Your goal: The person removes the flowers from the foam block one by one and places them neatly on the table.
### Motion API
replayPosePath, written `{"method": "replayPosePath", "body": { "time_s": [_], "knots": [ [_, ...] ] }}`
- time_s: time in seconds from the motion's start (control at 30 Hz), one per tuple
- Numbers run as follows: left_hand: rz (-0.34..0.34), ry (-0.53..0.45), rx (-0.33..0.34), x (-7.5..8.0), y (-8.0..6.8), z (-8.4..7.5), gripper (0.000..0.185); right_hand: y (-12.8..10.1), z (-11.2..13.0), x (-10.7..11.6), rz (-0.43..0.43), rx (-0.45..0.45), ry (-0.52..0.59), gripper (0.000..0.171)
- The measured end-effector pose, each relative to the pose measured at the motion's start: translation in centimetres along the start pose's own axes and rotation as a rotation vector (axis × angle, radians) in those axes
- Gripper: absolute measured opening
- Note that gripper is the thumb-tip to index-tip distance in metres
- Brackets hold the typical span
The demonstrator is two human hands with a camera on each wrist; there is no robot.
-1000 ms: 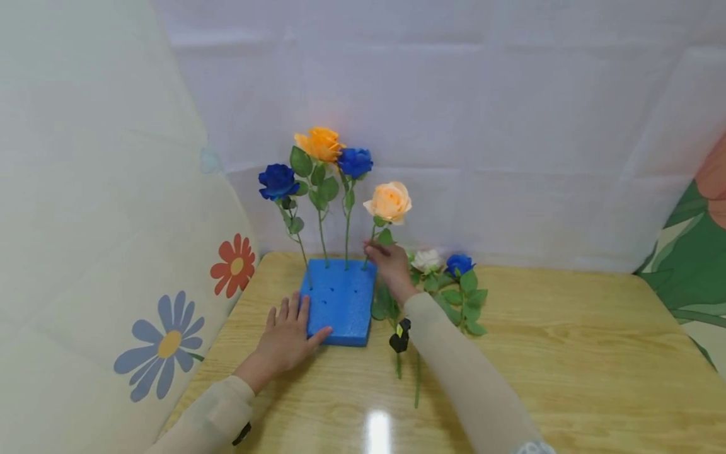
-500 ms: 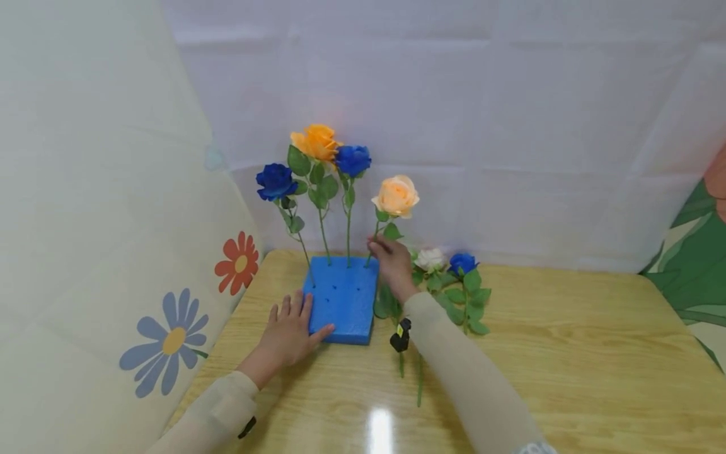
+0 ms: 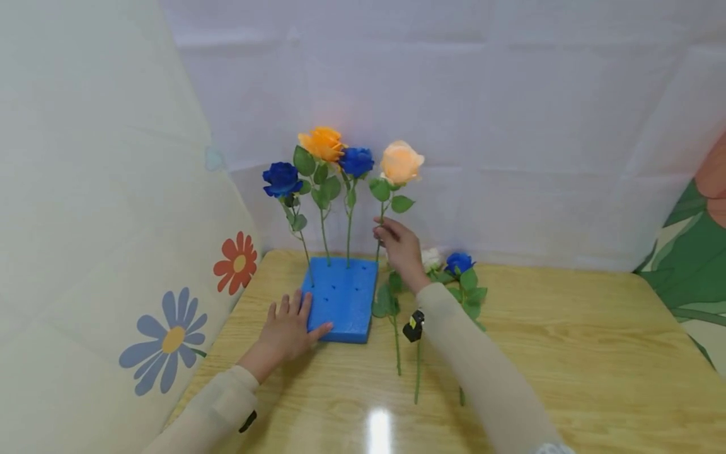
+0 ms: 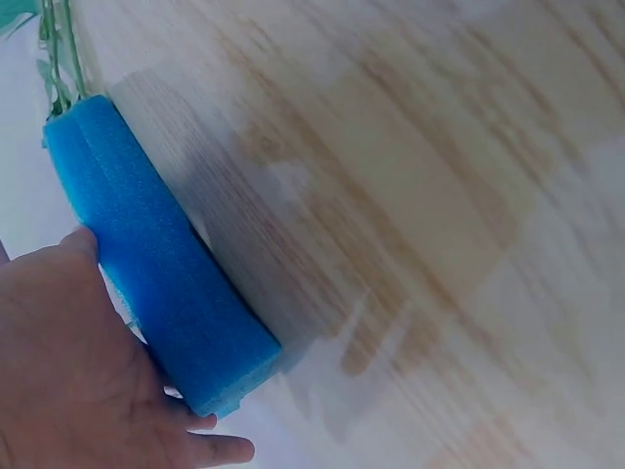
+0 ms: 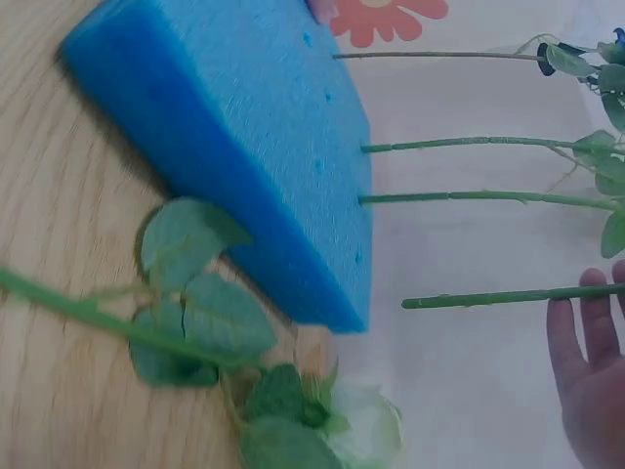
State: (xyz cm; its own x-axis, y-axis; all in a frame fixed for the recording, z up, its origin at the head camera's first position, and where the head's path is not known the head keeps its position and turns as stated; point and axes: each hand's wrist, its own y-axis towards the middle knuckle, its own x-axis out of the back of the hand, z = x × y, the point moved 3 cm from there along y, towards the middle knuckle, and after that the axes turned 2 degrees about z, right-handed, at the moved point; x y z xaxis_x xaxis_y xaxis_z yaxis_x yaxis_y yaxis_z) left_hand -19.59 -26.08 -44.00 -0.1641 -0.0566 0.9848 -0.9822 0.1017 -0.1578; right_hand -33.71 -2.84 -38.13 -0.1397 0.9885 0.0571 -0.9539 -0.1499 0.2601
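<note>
My right hand [image 3: 403, 252] pinches the stem of a peach rose [image 3: 401, 162] between thumb and fingers, at the back right of a blue foam block [image 3: 346, 315]. In the right wrist view the rose's green stem [image 5: 479, 297] ends in the air, apart from the block's face. My left hand [image 3: 286, 334] lies against the block's left side, fingers spread and straight. Three roses stand upright in the foam: a dark blue rose [image 3: 282, 180] at the left, an orange rose [image 3: 322, 144] and a blue rose [image 3: 357, 162] along the back. Several small holes show in the block's top.
Right of the block, partly under my right forearm, lie a white rose [image 3: 431, 259], another blue rose [image 3: 460, 263] and loose green stems [image 3: 418, 378] on the wooden table [image 3: 567, 353]. A pale cloth [image 3: 539, 126] hangs behind the table.
My right hand has lifted the peach rose up and slightly right; its stem, earlier standing in the back right of the foam, has come out. The left hand stays on the block.
</note>
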Motion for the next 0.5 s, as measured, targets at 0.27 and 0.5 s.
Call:
{"method": "replayPosePath", "body": {
  "time_s": [0.27, 0.5],
  "knots": [
    [0.003, -0.026, -0.016, -0.6, 0.3, 0.6, 0.095, -0.7, 0.2, 1.3, 0.039, 0.025, -0.050, 0.036],
    [-0.007, -0.072, -0.035, -1.1, 0.4, 0.9, 0.098, -2.1, 0.3, 2.3, 0.065, 0.020, -0.024, 0.036]
  ]
}}
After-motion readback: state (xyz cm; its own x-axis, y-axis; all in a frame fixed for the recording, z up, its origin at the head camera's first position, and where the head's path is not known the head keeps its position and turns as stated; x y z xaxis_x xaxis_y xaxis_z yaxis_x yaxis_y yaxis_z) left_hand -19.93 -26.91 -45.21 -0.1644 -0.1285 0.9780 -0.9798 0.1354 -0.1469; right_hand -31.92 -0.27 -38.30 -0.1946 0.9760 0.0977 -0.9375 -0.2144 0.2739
